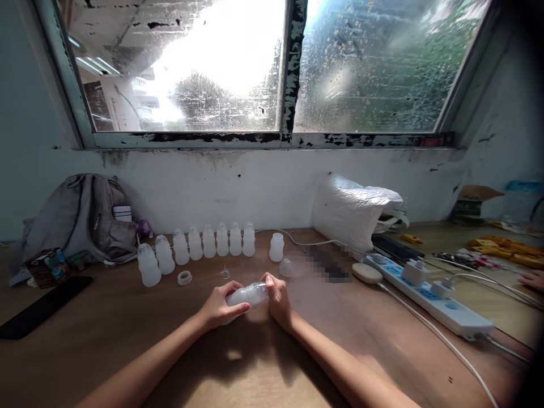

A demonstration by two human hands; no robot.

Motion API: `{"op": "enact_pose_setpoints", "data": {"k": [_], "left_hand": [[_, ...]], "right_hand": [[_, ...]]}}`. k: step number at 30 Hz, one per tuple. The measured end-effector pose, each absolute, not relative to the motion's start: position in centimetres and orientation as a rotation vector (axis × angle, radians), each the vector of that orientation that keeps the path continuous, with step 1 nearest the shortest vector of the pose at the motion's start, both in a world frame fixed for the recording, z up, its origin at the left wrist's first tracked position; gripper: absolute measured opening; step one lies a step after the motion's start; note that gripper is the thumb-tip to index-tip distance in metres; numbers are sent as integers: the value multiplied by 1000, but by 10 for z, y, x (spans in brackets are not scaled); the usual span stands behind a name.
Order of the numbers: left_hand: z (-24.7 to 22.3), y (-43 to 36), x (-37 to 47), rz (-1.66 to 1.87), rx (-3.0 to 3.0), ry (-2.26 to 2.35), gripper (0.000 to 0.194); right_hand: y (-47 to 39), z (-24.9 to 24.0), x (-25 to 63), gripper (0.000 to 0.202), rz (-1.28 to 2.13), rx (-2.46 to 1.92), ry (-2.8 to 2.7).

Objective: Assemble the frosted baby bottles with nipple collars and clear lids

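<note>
Above the wooden table, a translucent white baby bottle lies tilted between my two hands. My left hand is wrapped round its body, while the fingers of my right hand close on its clear top end. Just beyond my hands, a clear nipple and a white screw ring lie on the table. An uncapped bottle stands upright to the right, with a clear dome cap in front of it. Several capped bottles form a row along the back.
At the left are a grey backpack, a small box and a black flat slab. On the right lie a power strip with cables, a round white puck and a white bag. Another person's hand shows far right.
</note>
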State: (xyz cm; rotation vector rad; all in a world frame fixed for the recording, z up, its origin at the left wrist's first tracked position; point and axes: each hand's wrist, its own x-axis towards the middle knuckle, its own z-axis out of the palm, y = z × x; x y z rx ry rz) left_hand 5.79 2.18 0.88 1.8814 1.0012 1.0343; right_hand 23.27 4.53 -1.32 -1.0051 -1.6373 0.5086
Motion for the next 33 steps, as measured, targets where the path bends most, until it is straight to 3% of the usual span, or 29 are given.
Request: {"op": "enact_pose_setpoints", "data": {"k": [12,22,33], "left_hand": [[10,32,54,808,1909,1021,41],[6,29,50,937,1769,1064,35],[8,32,54,910,1654,1200,35]], "right_hand": [[45,-23,234,35,630,-992,-1674],[55,-8,212,29,564,-963,-1757],[70,-19,214,37,738,-1027,-1712]]}}
